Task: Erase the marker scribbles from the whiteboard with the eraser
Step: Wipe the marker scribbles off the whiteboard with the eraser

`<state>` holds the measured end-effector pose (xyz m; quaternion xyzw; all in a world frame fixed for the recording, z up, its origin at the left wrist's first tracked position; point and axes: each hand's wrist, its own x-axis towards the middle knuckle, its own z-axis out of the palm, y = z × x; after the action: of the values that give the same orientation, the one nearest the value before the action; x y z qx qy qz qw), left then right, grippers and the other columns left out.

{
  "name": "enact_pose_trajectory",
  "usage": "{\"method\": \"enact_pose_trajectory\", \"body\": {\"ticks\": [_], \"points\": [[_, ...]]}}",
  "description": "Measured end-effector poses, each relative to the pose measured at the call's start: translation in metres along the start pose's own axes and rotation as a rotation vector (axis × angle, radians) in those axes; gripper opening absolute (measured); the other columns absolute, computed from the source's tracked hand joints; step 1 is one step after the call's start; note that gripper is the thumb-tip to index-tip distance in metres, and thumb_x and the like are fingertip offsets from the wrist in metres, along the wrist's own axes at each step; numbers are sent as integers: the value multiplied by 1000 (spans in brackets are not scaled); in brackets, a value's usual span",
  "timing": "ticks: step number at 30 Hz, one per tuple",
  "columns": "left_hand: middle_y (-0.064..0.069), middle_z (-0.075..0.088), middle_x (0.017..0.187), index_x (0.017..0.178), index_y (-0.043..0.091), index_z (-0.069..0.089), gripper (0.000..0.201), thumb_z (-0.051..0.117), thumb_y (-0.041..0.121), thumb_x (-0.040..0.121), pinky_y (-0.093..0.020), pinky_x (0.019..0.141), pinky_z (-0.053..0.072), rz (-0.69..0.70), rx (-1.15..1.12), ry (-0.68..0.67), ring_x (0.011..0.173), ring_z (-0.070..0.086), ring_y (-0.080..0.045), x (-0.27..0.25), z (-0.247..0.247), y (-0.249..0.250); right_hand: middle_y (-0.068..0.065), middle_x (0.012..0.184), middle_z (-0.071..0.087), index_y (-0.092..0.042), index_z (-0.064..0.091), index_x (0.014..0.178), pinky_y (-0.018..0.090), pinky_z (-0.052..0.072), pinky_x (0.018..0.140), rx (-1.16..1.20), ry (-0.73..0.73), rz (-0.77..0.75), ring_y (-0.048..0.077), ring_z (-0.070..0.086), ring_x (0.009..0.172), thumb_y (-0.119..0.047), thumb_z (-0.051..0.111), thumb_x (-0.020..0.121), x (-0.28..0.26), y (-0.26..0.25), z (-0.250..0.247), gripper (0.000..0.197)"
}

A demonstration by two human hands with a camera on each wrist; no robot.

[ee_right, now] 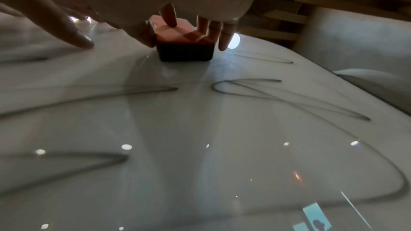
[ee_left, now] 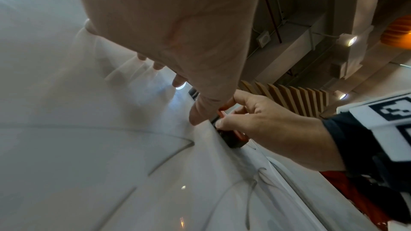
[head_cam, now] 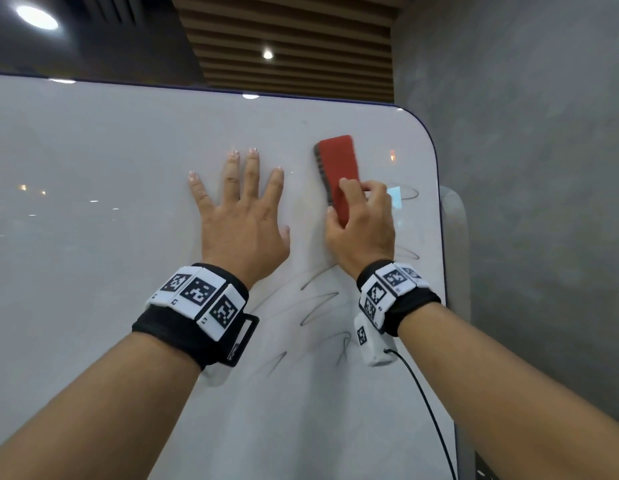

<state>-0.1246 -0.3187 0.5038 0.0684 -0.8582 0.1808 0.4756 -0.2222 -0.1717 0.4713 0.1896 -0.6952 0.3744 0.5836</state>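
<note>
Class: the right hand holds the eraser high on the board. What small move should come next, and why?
Probably drag the eraser down the whiteboard. The right hand grips it above the marker scribbles, which lie unerased lower down, while the left hand rests flat on the board.

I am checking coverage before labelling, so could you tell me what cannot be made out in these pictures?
- Head view: the scribbles pass under the right hand and wristband; how far they run there is hidden.
- Head view: the whiteboard is cut off at the left and bottom edges.
- Left wrist view: the eraser is mostly hidden by both hands.
- Right wrist view: the eraser's felt face against the board is hidden by its own body.
</note>
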Motion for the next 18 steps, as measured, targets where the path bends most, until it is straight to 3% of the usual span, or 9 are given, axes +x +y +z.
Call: {"method": "enact_pose_trajectory", "body": {"ticks": [5, 10, 13, 15, 17, 18], "points": [[-11, -2, 165, 150, 27, 18, 73, 47, 55, 89, -73, 112, 2, -25, -52, 42, 152, -6, -29, 3, 0, 5, 9, 119, 55, -19, 61, 111, 37, 52, 77, 30, -40, -118, 28, 54, 104, -35, 65, 86, 12, 10, -5, 30], [-11, 1, 164, 146, 24, 24, 70, 50, 56, 89, -74, 112, 4, -10, -49, 63, 152, -3, -29, 5, 2, 5, 10, 114, 56, -14, 61, 104, 42, 54, 77, 65, 66, 38, 30, 53, 101, -24, 65, 84, 23, 15, -3, 23], [-11, 4, 164, 144, 21, 27, 69, 50, 55, 88, -73, 112, 6, -3, -50, 76, 152, 0, -30, 7, 2, 8, 11, 113, 59, -11, 65, 102, 34, 50, 75, 51, 36, -178, 31, 56, 97, -24, 69, 81, 5, 8, 0, 24], [-12, 6, 164, 142, 20, 29, 67, 50, 54, 88, -73, 112, 6, -4, -53, 80, 152, 2, -31, 8, 2, 9, 11, 114, 60, -10, 66, 102, 34, 50, 76, 54, -2, -282, 31, 56, 96, -23, 72, 81, 2, 14, -1, 26], [-12, 6, 164, 141, 19, 30, 66, 51, 52, 88, -73, 112, 6, -4, -63, 86, 152, 2, -31, 8, 2, 9, 12, 115, 60, -11, 66, 104, 37, 52, 78, 35, 12, -254, 32, 56, 99, -23, 71, 82, 8, 24, -2, 26], [-12, 6, 164, 141, 19, 29, 66, 52, 52, 88, -73, 113, 5, -2, -67, 88, 152, 2, -31, 9, 2, 9, 12, 116, 59, -11, 66, 105, 39, 53, 79, 45, 39, -172, 32, 55, 100, -24, 70, 83, 12, 29, -2, 26]]}}
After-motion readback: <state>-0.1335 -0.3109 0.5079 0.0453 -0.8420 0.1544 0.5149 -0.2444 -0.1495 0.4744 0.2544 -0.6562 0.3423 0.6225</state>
